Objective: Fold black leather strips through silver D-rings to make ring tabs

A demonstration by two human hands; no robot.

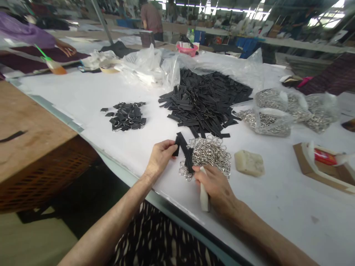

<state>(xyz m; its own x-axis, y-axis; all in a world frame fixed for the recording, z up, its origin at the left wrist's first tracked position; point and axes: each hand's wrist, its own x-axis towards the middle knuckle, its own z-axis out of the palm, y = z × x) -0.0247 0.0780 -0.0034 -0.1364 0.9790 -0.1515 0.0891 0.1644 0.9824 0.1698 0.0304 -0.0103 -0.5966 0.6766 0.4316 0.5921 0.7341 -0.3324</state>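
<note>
My left hand (162,155) pinches one end of a black strap piece (184,149) that lies over a small heap of metal D-rings (210,152). My right hand (213,186) is closed round a white stick-like tool (204,195) and presses on the strap's near end, next to the rings. Behind them lies a big pile of black strap pieces (203,99). A smaller pile of straps fitted with rings (127,116) sits to the left on the white table (111,92).
A pale wax-like block (249,162) lies right of the rings. Clear bags of metal rings (280,111) stand at the right, a cardboard box (324,168) beyond. Crumpled plastic bags (149,66) sit at the back. Another person's hand (66,48) rests far left. A brown crate (41,166) stands left.
</note>
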